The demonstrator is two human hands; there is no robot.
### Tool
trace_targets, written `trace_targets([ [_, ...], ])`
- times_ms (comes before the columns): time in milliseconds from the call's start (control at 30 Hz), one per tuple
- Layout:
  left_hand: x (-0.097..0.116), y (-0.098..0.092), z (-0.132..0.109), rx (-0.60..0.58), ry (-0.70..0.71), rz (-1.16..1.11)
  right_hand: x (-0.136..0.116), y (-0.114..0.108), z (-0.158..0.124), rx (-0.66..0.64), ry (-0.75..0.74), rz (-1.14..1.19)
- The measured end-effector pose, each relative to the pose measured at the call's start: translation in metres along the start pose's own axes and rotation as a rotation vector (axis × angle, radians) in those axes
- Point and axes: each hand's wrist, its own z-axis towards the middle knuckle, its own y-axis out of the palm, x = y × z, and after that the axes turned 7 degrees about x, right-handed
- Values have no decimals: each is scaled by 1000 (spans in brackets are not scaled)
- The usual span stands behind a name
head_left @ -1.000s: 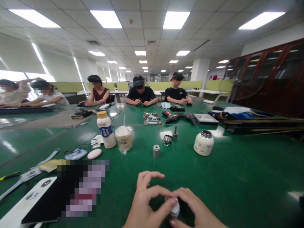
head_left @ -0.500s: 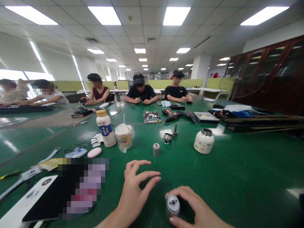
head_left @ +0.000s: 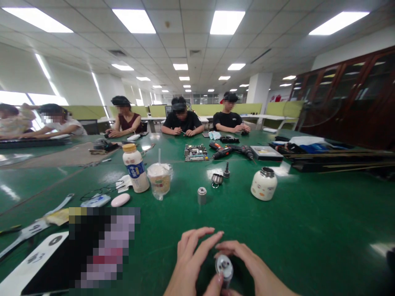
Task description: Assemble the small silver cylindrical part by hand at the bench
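At the green desk [head_left: 308, 230], a silver metal cylinder [head_left: 227, 267] is being clamped, presumably steadied, by the right hand [head_left: 254, 265], left hand [head_left: 193, 261] spread.

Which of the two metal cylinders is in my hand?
The near cylinder, held in your right hand; the far cylinder stands untouched on the green table.

One camera sits on the wearer's head, facing forward and slightly down across the green desk [head_left: 302, 230]. The left hand [head_left: 191, 259] is close at six o'clock, the right hand [head_left: 254, 263] at five; the ceiling [head_left: 197, 24] spans twelve.
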Motion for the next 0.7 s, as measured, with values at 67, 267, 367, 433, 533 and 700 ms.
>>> trace_targets([
  [67, -3, 5, -6, 2, -70, 35, 4, -2, -2, 58, -72, 37],
  [267, -16, 9, -8, -125, -43, 94, 9, -6, -1, 61, -249, 86],
  [367, -17, 5, -3, -212, -9, 120, 5, -7, -1, 206, -262, 105],
  [433, -16, 4, -1, -229, -8, 136, 1, -9, -2, 320, -260, 111],
  [533, -12, 4, -1, -237, -17, 138, -2, -10, -2, 338, -249, 58],
  [700, -11, 6, 0, -251, -31, 125, -6, -2, 2, 186, -181, -18],
])
